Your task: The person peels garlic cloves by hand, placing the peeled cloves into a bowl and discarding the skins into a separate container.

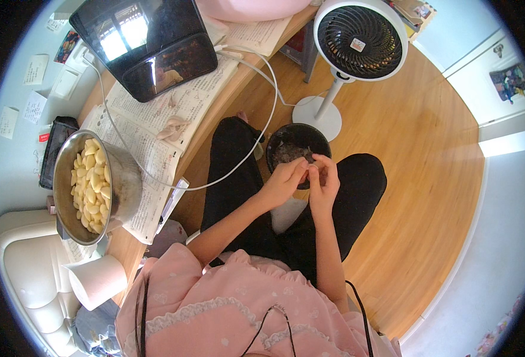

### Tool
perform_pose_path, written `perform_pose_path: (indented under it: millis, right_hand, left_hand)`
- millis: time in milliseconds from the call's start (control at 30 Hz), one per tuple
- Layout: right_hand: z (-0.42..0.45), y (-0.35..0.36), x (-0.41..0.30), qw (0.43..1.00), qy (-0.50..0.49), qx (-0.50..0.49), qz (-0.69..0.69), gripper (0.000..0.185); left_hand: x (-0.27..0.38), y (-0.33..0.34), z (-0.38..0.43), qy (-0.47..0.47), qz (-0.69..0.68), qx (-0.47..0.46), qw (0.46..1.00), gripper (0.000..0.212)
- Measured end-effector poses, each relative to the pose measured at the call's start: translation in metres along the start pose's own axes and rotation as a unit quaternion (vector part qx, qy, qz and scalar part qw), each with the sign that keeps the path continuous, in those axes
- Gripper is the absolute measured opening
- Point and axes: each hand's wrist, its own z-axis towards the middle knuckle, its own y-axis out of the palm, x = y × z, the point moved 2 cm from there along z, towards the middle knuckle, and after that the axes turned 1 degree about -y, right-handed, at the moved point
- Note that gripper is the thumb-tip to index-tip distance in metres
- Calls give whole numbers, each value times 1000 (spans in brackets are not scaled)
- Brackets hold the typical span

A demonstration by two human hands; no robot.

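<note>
My left hand [285, 182] and my right hand [325, 184] meet at the fingertips above a dark bin [272, 154] between my knees. They pinch a small pale piece, apparently a garlic clove [311, 166], mostly hidden by the fingers. Dry skins, seemingly garlic peel [289, 151], lie inside the bin. On the desk to the left, a steel pot [126, 187] holds many peeled garlic cloves [91, 183]. A few unpeeled garlic cloves [173, 128] rest on an open printed book [133, 109].
A black tablet [173, 53] stands on the desk [240, 82]; its white cable [244, 168] loops past the desk edge above my leg. Beyond the bin is a white-based fan [358, 44]. A paper roll [97, 281] sits at the near desk end, by a pale padded chair [30, 267].
</note>
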Motion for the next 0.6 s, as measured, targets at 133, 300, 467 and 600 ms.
perform_pose_path:
  millis: [133, 300, 467, 600]
  right_hand:
    - [2, -1, 2, 999, -1, -25, 35, 15]
    - [3, -4, 2, 993, 13, -35, 110, 13]
    - [1, -6, -1, 994, 22, -17, 106, 14]
    - [0, -8, 1, 994, 40, -16, 103, 18]
  left_hand:
    - [6, -3, -1, 47, 52, 8, 997, 29]
    - [10, -3, -3, 82, 98, 12, 992, 22]
    - [18, -4, -1, 100, 236, -6, 967, 21]
    - [17, -6, 2, 114, 254, -33, 960, 19]
